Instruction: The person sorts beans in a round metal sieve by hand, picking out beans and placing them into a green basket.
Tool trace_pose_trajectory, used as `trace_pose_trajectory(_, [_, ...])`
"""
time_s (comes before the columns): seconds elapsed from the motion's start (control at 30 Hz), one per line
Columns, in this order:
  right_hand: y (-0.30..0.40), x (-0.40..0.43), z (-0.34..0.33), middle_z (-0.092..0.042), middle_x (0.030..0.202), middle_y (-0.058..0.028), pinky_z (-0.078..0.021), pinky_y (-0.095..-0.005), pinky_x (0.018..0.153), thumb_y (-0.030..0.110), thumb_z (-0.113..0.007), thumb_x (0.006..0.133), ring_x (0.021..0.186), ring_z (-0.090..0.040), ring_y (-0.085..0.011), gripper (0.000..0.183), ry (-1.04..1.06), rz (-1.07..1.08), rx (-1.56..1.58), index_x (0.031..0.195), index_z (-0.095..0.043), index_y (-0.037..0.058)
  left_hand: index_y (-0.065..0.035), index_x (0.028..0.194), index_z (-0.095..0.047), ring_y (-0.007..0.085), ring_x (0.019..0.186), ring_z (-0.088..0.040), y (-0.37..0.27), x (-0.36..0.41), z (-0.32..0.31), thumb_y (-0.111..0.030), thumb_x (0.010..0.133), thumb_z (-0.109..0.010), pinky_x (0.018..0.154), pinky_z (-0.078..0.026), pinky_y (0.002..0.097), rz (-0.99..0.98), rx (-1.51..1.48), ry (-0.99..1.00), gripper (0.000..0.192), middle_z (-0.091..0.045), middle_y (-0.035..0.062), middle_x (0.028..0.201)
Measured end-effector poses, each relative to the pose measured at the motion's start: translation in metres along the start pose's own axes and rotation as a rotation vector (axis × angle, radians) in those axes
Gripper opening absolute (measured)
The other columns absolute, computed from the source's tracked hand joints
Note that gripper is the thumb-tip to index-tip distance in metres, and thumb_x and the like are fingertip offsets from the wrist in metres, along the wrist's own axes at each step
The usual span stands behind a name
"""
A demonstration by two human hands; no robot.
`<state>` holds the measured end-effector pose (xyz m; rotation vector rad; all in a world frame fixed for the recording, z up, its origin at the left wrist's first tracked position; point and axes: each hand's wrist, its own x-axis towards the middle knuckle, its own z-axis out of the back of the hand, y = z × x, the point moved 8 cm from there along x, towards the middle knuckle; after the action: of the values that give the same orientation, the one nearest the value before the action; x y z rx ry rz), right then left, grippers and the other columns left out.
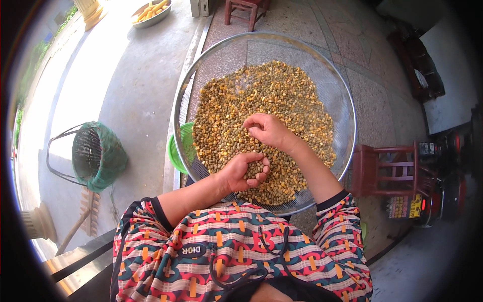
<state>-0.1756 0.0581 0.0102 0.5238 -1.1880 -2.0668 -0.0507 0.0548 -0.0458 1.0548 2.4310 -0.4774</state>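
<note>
A large round mesh sieve (pixel 330 81) with a metal rim lies before me. Spread across its mesh is a mixed pile of yellow corn kernels and greenish-brown beans (pixel 264 94). My left hand (pixel 238 170), palm up and cupped low over the pile, holds a handful of the greenish-brown beans (pixel 255 170). Above and to the right of it, my right hand (pixel 269 130) hovers over or touches the middle of the pile, its fingers curled towards the thumb. Whether anything sits between those fingertips is too small to tell.
A green plastic basket (pixel 177 151) is partly under the sieve's left side. Further left stand a handled basket wrapped in green netting (pixel 103 154) and a wooden rake (pixel 88 211). A metal basin of corn cobs (pixel 154 17), a stool (pixel 247 11) and a wooden chair (pixel 377 170) surround the sieve.
</note>
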Motion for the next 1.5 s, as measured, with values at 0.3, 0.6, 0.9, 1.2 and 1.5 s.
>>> trace_pose_trajectory(0.3, [0.027, 0.008, -0.048, -0.049, 0.095, -0.0132, -0.0476, -0.0375, 0.077, 0.004, -0.053, 0.077, 0.086, -0.056, -0.0287, 0.020, 0.313, 0.095, -0.681, 0.097, -0.056, 0.0070, -0.0019, 0.085, -0.051, 0.0132, 0.053, -0.044, -0.002, -0.004, -0.001, -0.022, 0.091, -0.039, 0.035, -0.030, 0.0203, -0.022, -0.010, 0.075, 0.023, -0.051, 0.0090, 0.074])
trace_pose_trajectory(0.6, [-0.038, -0.003, -0.022, -0.060, 0.080, -0.0061, -0.0509, -0.0274, 0.056, 0.008, -0.052, 0.084, 0.066, -0.060, -0.0146, 0.013, 0.244, -0.373, 0.881, 0.094, -0.057, 0.0010, -0.0026, 0.085, -0.051, 0.0128, 0.053, -0.042, -0.001, -0.001, 0.000, -0.021, 0.090, -0.040, 0.036, -0.030, 0.0204, -0.010, -0.035, 0.050, 0.022, -0.053, 0.0076, 0.073])
trace_pose_trajectory(0.9, [-0.022, -0.003, -0.015, -0.057, 0.101, -0.0218, -0.0520, -0.0396, 0.081, 0.003, -0.042, 0.085, 0.091, -0.061, -0.0308, 0.030, 0.260, -0.392, 1.228, 0.114, -0.043, -0.0067, -0.0026, 0.087, -0.051, 0.0135, 0.056, -0.047, -0.006, -0.002, 0.004, -0.020, 0.090, -0.039, 0.036, -0.031, 0.0209, -0.042, 0.014, -0.038, 0.022, -0.053, 0.0059, 0.071])
trace_pose_trajectory(1.2, [-0.018, -0.005, -0.009, -0.059, 0.100, -0.0204, -0.0536, -0.0357, 0.077, 0.003, -0.044, 0.085, 0.088, -0.063, -0.0273, 0.036, 0.199, -0.347, 1.067, 0.120, -0.042, -0.0040, -0.0039, 0.086, -0.050, 0.0140, 0.055, -0.047, -0.007, -0.004, 0.005, -0.020, 0.089, -0.040, 0.037, -0.030, 0.0224, -0.052, 0.024, -0.055, 0.019, -0.054, 0.0054, 0.071])
trace_pose_trajectory(1.5, [-0.034, -0.004, -0.002, -0.062, 0.081, -0.0101, -0.0512, -0.0261, 0.062, 0.007, -0.046, 0.087, 0.070, -0.062, -0.0152, 0.031, 0.149, -0.399, 0.919, 0.117, -0.046, -0.0004, -0.0043, 0.086, -0.050, 0.0140, 0.056, -0.047, -0.007, -0.002, 0.006, -0.021, 0.089, -0.040, 0.038, -0.032, 0.0229, -0.048, 0.017, -0.027, 0.020, -0.054, 0.0051, 0.071])
